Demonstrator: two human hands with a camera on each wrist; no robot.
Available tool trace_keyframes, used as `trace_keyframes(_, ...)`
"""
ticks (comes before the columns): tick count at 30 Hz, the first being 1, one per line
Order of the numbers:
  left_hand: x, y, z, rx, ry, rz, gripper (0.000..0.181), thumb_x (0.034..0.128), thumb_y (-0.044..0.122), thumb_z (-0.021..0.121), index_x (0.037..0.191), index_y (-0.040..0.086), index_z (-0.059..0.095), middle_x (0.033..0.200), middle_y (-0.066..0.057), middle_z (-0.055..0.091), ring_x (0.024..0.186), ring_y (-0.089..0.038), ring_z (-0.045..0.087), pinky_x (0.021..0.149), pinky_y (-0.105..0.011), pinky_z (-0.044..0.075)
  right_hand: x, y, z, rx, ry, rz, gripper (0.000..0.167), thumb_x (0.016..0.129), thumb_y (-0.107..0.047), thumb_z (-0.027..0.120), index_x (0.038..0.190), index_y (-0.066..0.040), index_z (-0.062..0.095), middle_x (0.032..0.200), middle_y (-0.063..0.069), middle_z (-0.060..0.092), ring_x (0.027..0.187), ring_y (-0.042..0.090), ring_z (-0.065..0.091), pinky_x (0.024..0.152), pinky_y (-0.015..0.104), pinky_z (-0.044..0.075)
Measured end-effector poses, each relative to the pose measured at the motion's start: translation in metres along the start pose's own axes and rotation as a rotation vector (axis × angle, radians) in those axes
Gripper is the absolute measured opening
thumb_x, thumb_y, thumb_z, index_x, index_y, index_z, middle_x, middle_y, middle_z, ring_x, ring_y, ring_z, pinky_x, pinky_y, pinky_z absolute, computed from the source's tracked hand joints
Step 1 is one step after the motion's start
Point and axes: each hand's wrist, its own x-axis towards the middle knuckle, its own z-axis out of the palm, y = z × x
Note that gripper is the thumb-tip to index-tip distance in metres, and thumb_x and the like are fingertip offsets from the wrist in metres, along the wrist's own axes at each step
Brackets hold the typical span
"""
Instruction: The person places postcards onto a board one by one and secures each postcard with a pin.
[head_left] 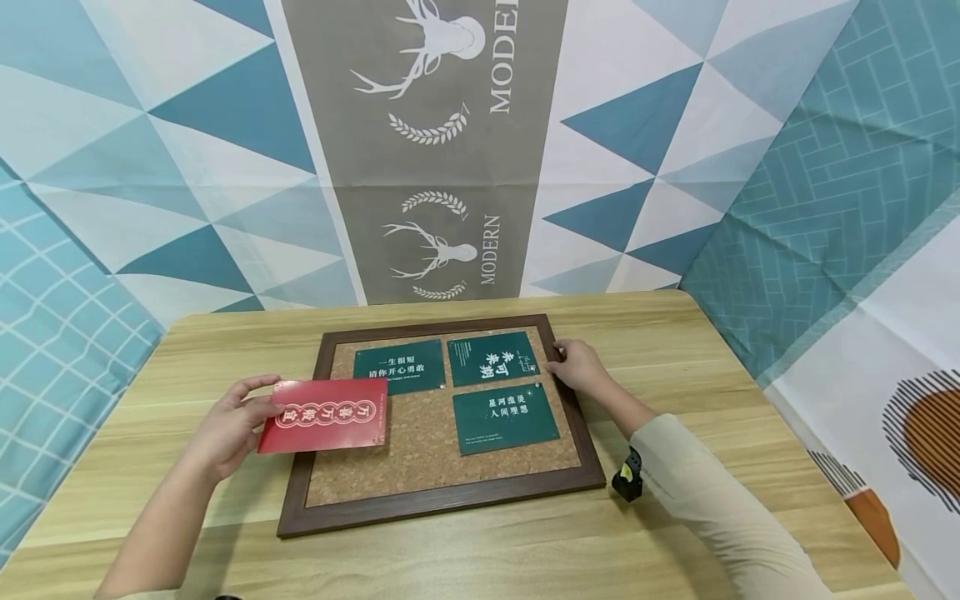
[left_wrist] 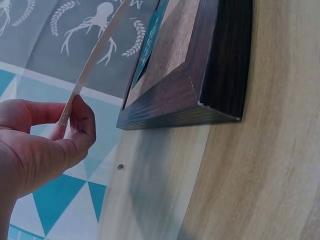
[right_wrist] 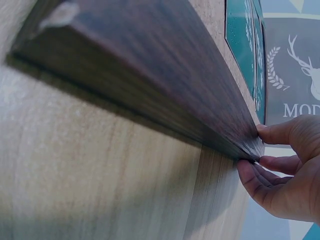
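Observation:
A red card [head_left: 326, 414] with pale lettering is pinched at its left edge by my left hand [head_left: 231, 429]. It is held over the left side of a framed corkboard [head_left: 408, 454], overlapping the corner of a green card [head_left: 405, 367]. In the left wrist view the card [left_wrist: 95, 57] appears edge-on, raised above the frame. My right hand [head_left: 581, 367] grips the board's dark wooden frame at its right side, thumb on top and fingers against the outer edge. Two more green cards, an upper one [head_left: 491, 357] and a lower one [head_left: 504, 419], lie on the cork's right half.
The corkboard lies on a light wood table [head_left: 450, 554]. Behind the table hangs a patterned cloth [head_left: 442, 167] with deer heads and triangles. A dark device with a yellow spot [head_left: 627, 477] is on my right wrist.

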Motion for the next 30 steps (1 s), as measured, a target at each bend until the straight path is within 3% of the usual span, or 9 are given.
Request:
trace_keyframes(6, 0.0, 0.0, 0.004, 0.008, -0.013, 0.01, 0.039, 0.0927, 0.009, 0.054, 0.123, 0.025, 0.036, 0.096, 0.018, 0.058, 0.086, -0.002, 0.059, 0.071, -0.03, 0.057, 0.0, 0.0, 0.0, 0.002, -0.003, 0.005, 0.052, 0.091, -0.018, 0.06, 0.136, 0.003, 0.045, 0.122, 0.024, 0.059, 0.095, 0.029, 0.063, 0.075, 0.038, 0.052)
trace_keyframes(24, 0.002, -0.002, 0.02, 0.054, -0.016, 0.01, 0.036, 0.0923, 0.005, 0.053, 0.12, 0.024, 0.038, 0.1, 0.008, 0.052, 0.084, -0.005, 0.06, 0.069, -0.027, 0.056, 0.0, 0.0, -0.002, 0.014, -0.003, 0.004, 0.052, 0.091, -0.017, 0.06, 0.136, 0.003, 0.044, 0.122, 0.024, 0.058, 0.098, 0.03, 0.062, 0.076, 0.038, 0.053)
trace_keyframes(30, 0.003, -0.001, 0.025, 0.077, -0.017, 0.012, 0.038, 0.0927, 0.005, 0.052, 0.125, 0.018, 0.036, 0.102, 0.005, 0.05, 0.085, -0.005, 0.059, 0.07, -0.026, 0.055, 0.0, 0.0, -0.002, 0.012, -0.006, 0.002, 0.052, 0.092, -0.017, 0.06, 0.136, 0.004, 0.044, 0.123, 0.025, 0.057, 0.101, 0.032, 0.062, 0.078, 0.04, 0.054)
